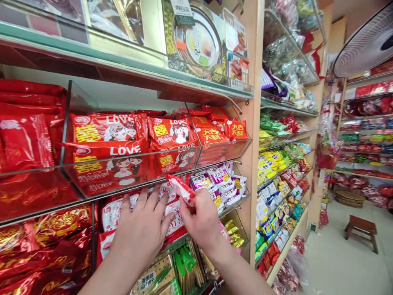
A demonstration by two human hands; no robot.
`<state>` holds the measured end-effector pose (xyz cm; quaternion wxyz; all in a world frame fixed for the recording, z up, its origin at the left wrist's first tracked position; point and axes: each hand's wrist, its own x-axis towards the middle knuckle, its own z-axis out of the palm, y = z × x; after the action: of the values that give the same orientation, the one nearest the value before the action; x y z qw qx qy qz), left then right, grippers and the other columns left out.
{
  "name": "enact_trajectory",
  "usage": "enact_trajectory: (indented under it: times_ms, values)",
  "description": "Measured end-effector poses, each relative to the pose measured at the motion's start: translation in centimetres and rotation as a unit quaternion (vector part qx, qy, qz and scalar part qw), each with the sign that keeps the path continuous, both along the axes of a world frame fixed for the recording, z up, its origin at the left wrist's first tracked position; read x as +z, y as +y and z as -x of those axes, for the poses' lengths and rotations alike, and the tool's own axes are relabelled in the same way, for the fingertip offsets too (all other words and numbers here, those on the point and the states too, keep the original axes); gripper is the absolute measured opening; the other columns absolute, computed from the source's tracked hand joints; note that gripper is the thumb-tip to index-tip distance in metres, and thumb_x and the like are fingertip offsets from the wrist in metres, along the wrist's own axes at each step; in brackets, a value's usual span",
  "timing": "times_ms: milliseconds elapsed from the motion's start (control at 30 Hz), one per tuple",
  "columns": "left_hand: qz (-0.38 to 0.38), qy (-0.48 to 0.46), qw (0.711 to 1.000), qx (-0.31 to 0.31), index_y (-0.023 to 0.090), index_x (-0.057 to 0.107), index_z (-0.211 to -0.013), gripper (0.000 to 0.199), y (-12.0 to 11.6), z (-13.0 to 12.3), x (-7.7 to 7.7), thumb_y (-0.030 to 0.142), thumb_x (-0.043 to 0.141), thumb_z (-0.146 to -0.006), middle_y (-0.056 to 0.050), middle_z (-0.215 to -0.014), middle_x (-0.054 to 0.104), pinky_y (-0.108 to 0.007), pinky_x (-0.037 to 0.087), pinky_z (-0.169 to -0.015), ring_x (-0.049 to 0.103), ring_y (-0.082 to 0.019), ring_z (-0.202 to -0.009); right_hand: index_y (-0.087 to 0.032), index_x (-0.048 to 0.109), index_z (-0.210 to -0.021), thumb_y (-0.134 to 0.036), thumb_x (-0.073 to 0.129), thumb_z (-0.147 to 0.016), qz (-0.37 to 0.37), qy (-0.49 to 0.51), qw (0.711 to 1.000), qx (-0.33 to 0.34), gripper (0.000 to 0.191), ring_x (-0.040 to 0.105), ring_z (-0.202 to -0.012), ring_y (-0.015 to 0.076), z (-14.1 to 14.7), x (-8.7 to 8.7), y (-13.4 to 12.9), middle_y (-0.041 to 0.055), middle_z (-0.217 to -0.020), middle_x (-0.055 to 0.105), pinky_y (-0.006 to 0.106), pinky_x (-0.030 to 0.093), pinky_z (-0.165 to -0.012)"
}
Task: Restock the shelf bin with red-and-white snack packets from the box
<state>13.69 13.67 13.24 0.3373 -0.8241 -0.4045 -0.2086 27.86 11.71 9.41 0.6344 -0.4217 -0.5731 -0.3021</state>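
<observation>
Looking through the head camera, I see the shelves [256,123] across most of the view, with LOVE packs [123,159] in a clear-fronted row above my hands. My left hand [143,223] lies palm down on white packs [112,213], fingers spread, gripping nothing I can see. Just beside it, my right hand [202,219] is closed on one end of a packet [181,187], red and white, tilted, near purple packs [219,176].

A head-worn camera faces the glass-fronted shelving [257,61] from within arm's reach, angled forward and down, its wide view stretching to a low wooden stool [361,224] well to the shelving's right.
</observation>
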Motion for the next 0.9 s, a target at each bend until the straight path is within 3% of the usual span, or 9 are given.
enact_trajectory:
  times_ms: [200, 333, 500, 633, 767, 900]
  values:
    - [-0.007, 0.031, 0.999, 0.013, 0.018, 0.049, -0.127, 0.049, 0.2, 0.4, -0.3, 0.040, 0.037, -0.085, -0.015, -0.136, 0.045, -0.064, 0.025, -0.097, 0.034, -0.040, -0.126, -0.021, 0.041, -0.068, -0.017, 0.041, -0.087, 0.076, -0.043, 0.993, -0.079, 0.019, 0.044, -0.066, 0.0176, 0.1, -0.4, 0.9, 0.0022, -0.067, 0.046, 0.029, 0.036, -0.057]
    - [-0.001, 0.029, 0.999, 0.014, 0.019, 0.050, -0.127, 0.047, -0.1, 0.2, -0.3, 0.039, 0.036, -0.086, -0.015, -0.135, 0.046, -0.063, 0.025, -0.097, 0.033, -0.039, -0.126, -0.020, 0.045, -0.075, -0.021, 0.043, -0.088, 0.150, -0.036, 0.979, -0.130, 0.014, 0.049, -0.068, 0.0183, 0.2, 0.9, 1.9, 0.0041, -0.073, 0.050, 0.028, 0.039, -0.059]
    - [0.006, 0.015, 1.000, 0.000, 0.018, 0.051, -0.125, 0.045, -0.4, 0.1, -0.2, 0.038, 0.038, -0.087, -0.015, -0.136, 0.045, -0.063, 0.027, -0.096, 0.033, -0.039, -0.127, -0.020, 0.049, -0.085, -0.025, 0.049, -0.089, 0.269, -0.054, 0.938, -0.210, 0.007, 0.056, -0.067, 0.0204, 0.7, 2.9, 1.8, 0.0054, -0.079, 0.053, 0.027, 0.038, -0.051]
    - [0.017, 0.011, 1.000, -0.017, 0.016, 0.050, -0.125, 0.045, -0.6, -0.1, -0.2, 0.037, 0.041, -0.087, -0.017, -0.134, 0.046, -0.064, 0.026, -0.098, 0.033, -0.039, -0.127, -0.018, 0.054, -0.089, -0.028, 0.046, -0.090, 0.313, -0.085, 0.921, -0.216, 0.013, 0.058, -0.067, 0.0203, 0.6, 3.5, 0.6, 0.0078, -0.088, 0.051, 0.028, 0.040, -0.051]
    - [0.015, -0.004, 0.999, -0.030, 0.013, 0.050, -0.124, 0.048, -0.9, -0.5, -0.5, 0.043, 0.040, -0.087, -0.017, -0.135, 0.044, -0.065, 0.022, -0.097, 0.034, -0.039, -0.127, -0.012, 0.058, -0.098, -0.021, 0.042, -0.091, 0.359, -0.136, 0.903, -0.194, 0.020, 0.061, -0.074, 0.0212, -0.2, 4.1, -0.4, 0.0139, -0.104, 0.051, 0.035, 0.047, -0.063]
    - [0.032, 0.028, 0.997, -0.069, 0.001, 0.045, -0.123, 0.067, -1.2, -0.6, -0.7, 0.044, 0.014, -0.082, -0.017, -0.136, 0.040, -0.067, 0.018, -0.088, 0.026, -0.040, -0.128, -0.005, 0.057, -0.111, -0.026, 0.046, -0.088, 0.402, -0.170, 0.882, -0.177, 0.033, 0.056, -0.102, 0.0295, -0.7, 4.4, -0.9, 0.0174, -0.115, 0.052, 0.042, 0.042, -0.079]
